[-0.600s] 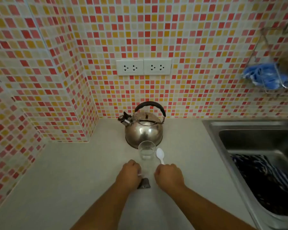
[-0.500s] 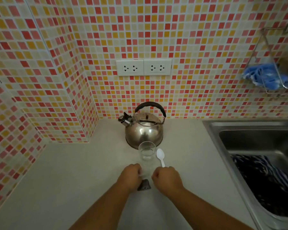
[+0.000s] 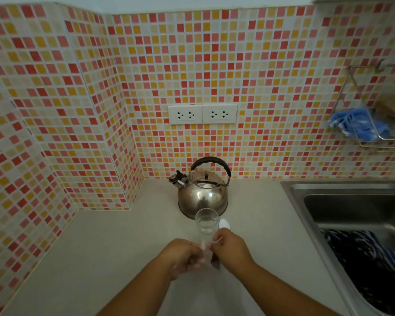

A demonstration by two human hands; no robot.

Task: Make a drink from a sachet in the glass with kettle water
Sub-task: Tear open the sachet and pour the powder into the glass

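Observation:
A clear glass [image 3: 206, 221] stands on the pale counter [image 3: 100, 258], just in front of a steel kettle [image 3: 203, 195] with a black handle. A white plastic spoon [image 3: 224, 223] lies right of the glass, its handle hidden by my right hand. My left hand [image 3: 183, 257] and my right hand [image 3: 232, 247] meet below the glass and both pinch a small sachet [image 3: 207, 255], pale at the top and dark at its lower corner. Most of the sachet is covered by my fingers.
A steel sink [image 3: 351, 215] sits at the right with a dark striped cloth [image 3: 369, 265] in it. A wire rack [image 3: 374, 124] with blue gloves hangs on the tiled wall. Double sockets [image 3: 202, 114] sit above the kettle. The tiled wall juts out at the left.
Both hands have drawn together and lifted the sachet off the counter. The view has tilted up a little, showing more wall. Kettle, glass and spoon have stayed put.

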